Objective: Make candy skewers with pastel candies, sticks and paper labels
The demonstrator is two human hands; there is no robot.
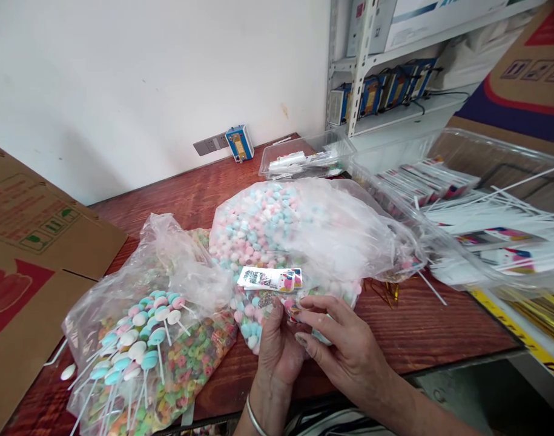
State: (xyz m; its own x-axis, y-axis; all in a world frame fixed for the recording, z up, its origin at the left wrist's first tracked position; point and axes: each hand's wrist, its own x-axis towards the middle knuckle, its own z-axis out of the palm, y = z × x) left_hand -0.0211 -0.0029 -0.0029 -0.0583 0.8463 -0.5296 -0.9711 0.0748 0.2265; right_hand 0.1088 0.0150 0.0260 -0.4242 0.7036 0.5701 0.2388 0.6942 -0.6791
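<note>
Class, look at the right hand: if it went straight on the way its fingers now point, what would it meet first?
Probably the left hand, just ahead of the fingers of the right hand. A small colourful piece shows between the two; whether they already touch is unclear.

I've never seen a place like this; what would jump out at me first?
Probably the pastel lollipops, heaped at the left on a clear bag of colourful rings. Next, the big mass of pink, blue and white sweets in the middle, with printed labels lying toward its near side. Just nearer, the left hand and right hand meet, fingers close together; what is between them is hard to make out.
</note>
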